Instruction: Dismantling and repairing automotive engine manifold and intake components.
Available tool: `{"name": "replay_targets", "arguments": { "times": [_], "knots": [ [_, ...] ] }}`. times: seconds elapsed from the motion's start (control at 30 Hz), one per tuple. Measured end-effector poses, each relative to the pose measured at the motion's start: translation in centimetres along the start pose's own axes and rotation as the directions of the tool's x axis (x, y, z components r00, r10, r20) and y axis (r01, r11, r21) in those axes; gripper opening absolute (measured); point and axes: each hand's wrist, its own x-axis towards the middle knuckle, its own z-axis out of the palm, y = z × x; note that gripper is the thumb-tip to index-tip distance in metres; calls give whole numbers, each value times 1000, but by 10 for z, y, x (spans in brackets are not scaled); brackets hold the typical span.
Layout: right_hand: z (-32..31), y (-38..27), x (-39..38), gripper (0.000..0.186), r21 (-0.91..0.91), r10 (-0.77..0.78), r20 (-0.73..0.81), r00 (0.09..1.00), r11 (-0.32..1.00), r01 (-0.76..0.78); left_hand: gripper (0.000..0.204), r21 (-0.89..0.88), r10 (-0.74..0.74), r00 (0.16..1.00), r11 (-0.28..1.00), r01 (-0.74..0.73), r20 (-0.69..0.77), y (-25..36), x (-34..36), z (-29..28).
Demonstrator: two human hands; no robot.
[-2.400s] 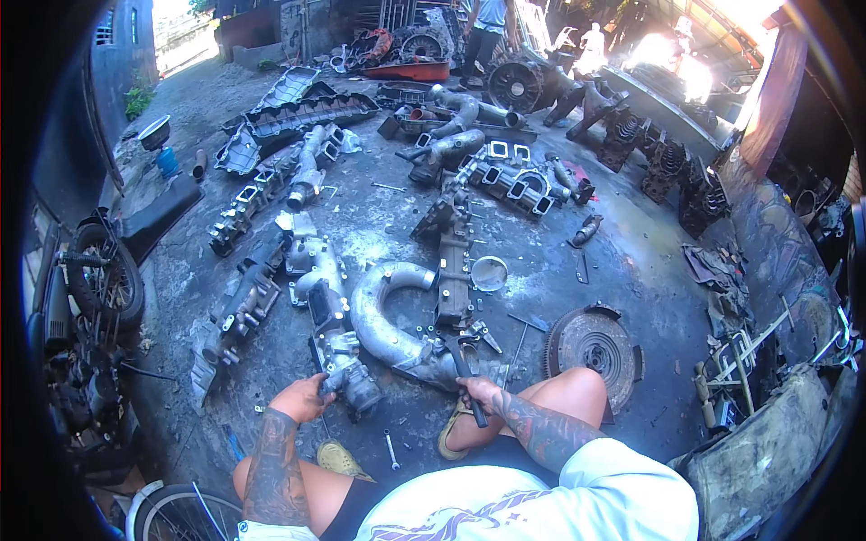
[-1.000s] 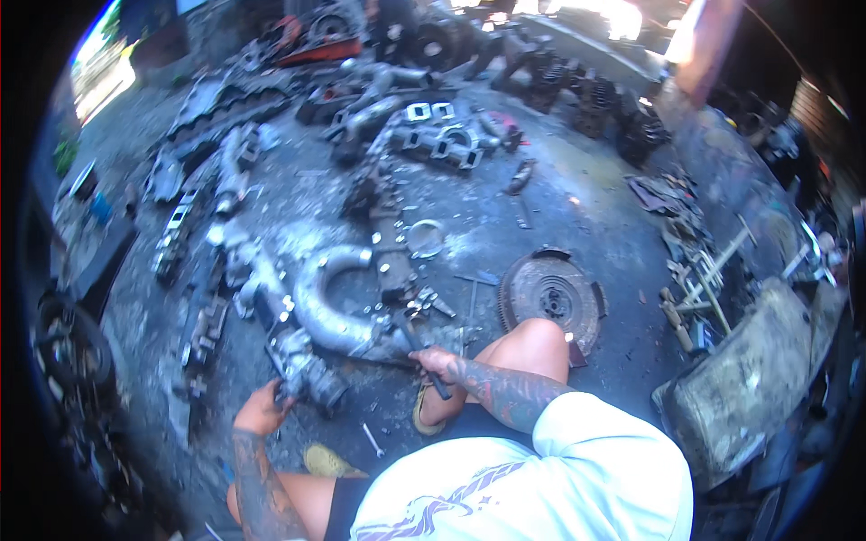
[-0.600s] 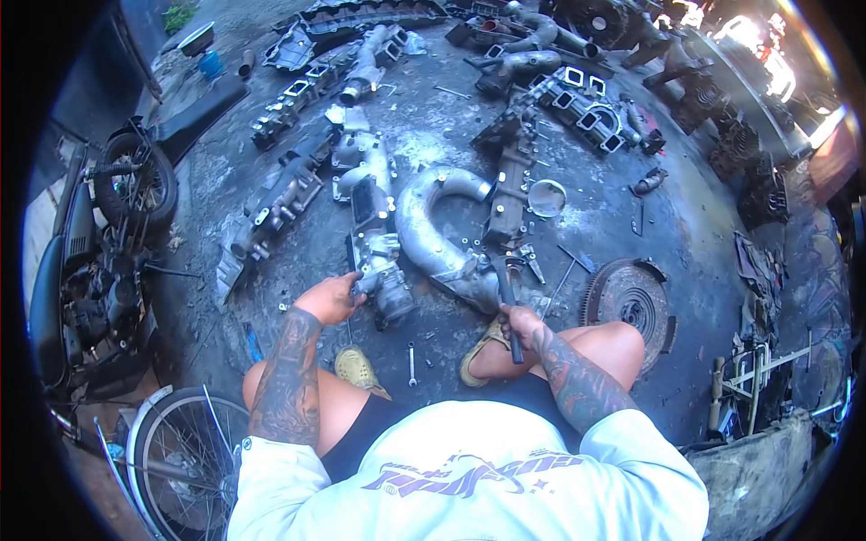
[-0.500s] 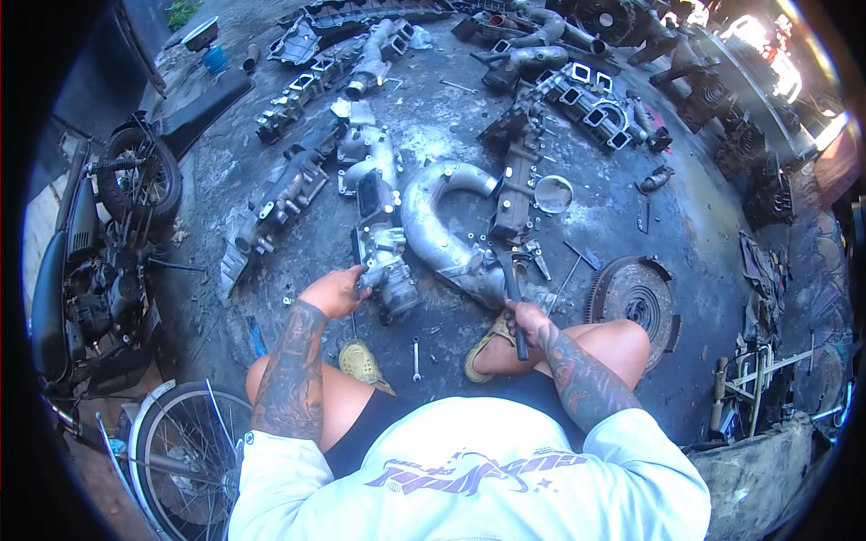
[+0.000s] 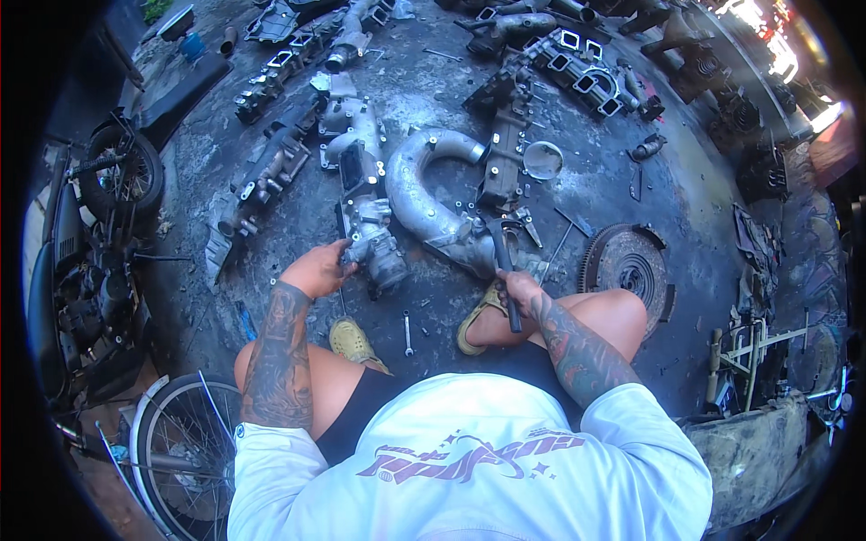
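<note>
Head view, from where I stand: cast-metal assembly (image 5: pixel 374 225), on the ground left of the curved pipe (image 5: pixel 406 189); probably heavy, rigid, perhaps oily, best held beneath its body. Left hand (image 5: pixel 316 269): fingers curled against its near end, grip unclear. Right hand (image 5: pixel 521 287): closed round a dark-handled tool (image 5: pixel 503 248). Shirt (image 5: pixel 451 415): purple lettering.

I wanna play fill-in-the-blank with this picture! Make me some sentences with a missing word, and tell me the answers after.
1. The left hand at the silver engine part and the right hand on the dark tool are ____, not gloved.
2. The wrench lies between ____ yellow shoes.
3. The toothed metal disc is ____ in shape.
4. The motorcycle is on the picture's ____ side.

Missing words: bare; two; round; left.
</note>
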Motion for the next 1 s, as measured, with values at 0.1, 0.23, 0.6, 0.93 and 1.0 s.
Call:
{"name": "replay_targets", "arguments": {
  "times": [0.1,0.23,0.6,0.93,1.0],
  "knots": [
    [1,0,1,22,-26,5,-19,1000,1000,-5,45,-3,-2,1000,1000,2,0,-1,1,2],
    [3,0,2,23,-30,-32,-50,998,999,30,46,20,-39,999,999,39,0,0,0,1],
    [6,8,14,26,-40,-144,-66,987,989,141,38,33,-7,1000,999,8,-4,0,3,4],
    [9,5,14,27,-231,-190,-51,980,957,174,29,-10,-89,991,996,90,97,-37,17,4],
    [11,3,13,20,9,-84,14,996,996,84,27,-4,-41,996,999,42,82,-60,24,2]
  ]
}}
